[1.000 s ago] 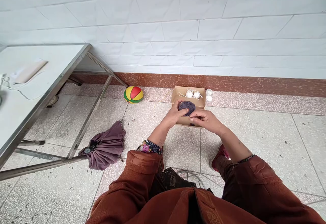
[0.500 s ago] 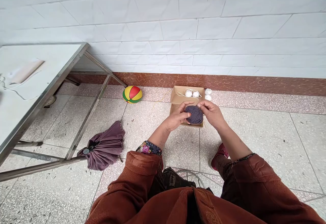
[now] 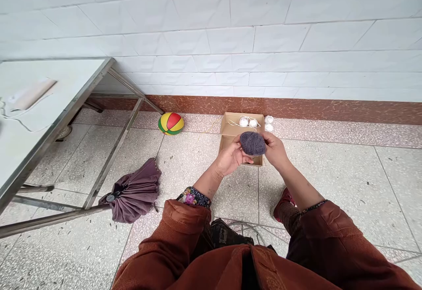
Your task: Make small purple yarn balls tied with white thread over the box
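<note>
A dark purple-grey ball of yarn (image 3: 252,143) is held up between my two hands, over the near part of an open cardboard box (image 3: 225,143). My left hand (image 3: 231,158) has turned partly palm up, with its thumb at the ball's left end and fingers beneath it. At the ball's right end, my right hand (image 3: 275,150) grips with thumb and fingers; its fingertips are partly hidden. Inside the far part of the box lie two white yarn balls (image 3: 248,122) with loose strands. More white balls (image 3: 269,123) rest on the floor against the box's right side.
Left of the box, a yellow, red and green ball (image 3: 171,123) sits by the wall. A folded purple umbrella (image 3: 135,192) leans near the metal-framed table (image 3: 62,118), which carries a pale object with a cord. A shoe (image 3: 283,202) stands below my right arm.
The ball of yarn has been turned in my hands and raised slightly. My left hand has rolled palm up, and my right hand has closed in on the ball's end.
</note>
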Motion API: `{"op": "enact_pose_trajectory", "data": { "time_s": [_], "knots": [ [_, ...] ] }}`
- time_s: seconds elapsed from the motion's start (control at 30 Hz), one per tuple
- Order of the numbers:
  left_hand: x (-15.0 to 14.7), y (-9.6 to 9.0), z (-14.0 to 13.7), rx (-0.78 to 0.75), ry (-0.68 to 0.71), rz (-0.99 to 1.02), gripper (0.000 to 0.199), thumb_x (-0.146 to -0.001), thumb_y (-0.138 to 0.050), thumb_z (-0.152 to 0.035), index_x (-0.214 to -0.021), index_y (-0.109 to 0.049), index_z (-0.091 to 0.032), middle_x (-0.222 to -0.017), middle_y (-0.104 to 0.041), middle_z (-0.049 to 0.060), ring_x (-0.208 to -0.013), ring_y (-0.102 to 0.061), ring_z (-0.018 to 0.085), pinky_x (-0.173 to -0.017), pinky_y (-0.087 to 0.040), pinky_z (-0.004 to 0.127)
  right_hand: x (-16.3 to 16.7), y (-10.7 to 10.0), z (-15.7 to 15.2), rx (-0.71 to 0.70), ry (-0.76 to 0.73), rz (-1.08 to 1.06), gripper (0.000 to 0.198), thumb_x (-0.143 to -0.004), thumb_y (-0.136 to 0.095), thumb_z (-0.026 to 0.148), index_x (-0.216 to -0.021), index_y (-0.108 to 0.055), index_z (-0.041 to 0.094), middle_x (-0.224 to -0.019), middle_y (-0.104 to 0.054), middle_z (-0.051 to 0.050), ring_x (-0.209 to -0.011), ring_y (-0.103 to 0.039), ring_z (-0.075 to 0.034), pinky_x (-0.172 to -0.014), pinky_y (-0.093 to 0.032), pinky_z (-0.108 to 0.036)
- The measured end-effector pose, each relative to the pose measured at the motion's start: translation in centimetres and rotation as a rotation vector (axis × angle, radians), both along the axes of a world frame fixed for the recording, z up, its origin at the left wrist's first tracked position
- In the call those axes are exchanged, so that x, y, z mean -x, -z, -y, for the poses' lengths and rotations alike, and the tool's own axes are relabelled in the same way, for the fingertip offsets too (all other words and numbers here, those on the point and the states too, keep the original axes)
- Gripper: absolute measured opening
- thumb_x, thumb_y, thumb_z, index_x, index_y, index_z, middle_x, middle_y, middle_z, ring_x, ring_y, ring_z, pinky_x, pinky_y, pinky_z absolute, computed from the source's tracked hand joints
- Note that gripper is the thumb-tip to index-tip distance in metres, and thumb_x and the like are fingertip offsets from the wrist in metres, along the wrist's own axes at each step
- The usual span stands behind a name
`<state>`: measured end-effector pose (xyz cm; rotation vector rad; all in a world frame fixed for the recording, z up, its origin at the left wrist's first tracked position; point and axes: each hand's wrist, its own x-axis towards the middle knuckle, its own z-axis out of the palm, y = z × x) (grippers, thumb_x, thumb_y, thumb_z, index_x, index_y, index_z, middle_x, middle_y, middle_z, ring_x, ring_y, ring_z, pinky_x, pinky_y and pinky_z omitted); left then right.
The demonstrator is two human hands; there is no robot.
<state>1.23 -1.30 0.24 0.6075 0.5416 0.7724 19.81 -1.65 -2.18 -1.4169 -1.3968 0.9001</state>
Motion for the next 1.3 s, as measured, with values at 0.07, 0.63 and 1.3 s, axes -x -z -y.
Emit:
{"op": "enact_pose_trajectory", "data": {
  "time_s": [0.07, 0.63, 1.3],
  "knots": [
    [0.0, -0.4, 0.4, 0.008, -0.004, 0.009, 0.053, -0.081, -0.067, -0.037, -0.131, -0.057, -0.023, -0.128, -0.064, 0.010, -0.098, -0.068, 0.023, -0.073, -0.057, 0.034, 0.1, -0.1, 0.0, -0.032, -0.003, 0.041, 0.016, -0.085, -0.058, 0.033, -0.080, -0.069, 0.022, -0.082, -0.068, -0.003, -0.078, -0.061, -0.020, -0.075, -0.047, -0.033],
    [0.1, 0.8, -0.4, -0.032, -0.262, -0.148, 0.055, -0.071, -0.085, -0.039, -0.116, -0.059, -0.022, -0.122, -0.067, 0.007, -0.104, -0.064, 0.018, -0.082, -0.051, 0.027, 0.6, 2.0, 0.8, -0.066, -0.224, 0.293, 0.021, -0.096, -0.055, 0.028, -0.100, -0.075, 0.026, -0.100, -0.074, -0.007, -0.094, -0.069, -0.025, -0.080, -0.053, -0.037],
    [0.5, 1.0, -0.1, -0.247, 0.082, -0.446, 0.080, -0.075, -0.078, -0.040, -0.146, -0.045, -0.030, -0.127, -0.059, 0.011, -0.109, -0.060, 0.026, -0.083, -0.053, 0.038, 0.0, -1.4, 0.6, -0.155, -0.073, 0.082, 0.020, -0.095, -0.061, 0.038, -0.081, -0.068, 0.025, -0.080, -0.068, -0.002, -0.077, -0.061, -0.020, -0.075, -0.050, -0.035]
  ]
}}
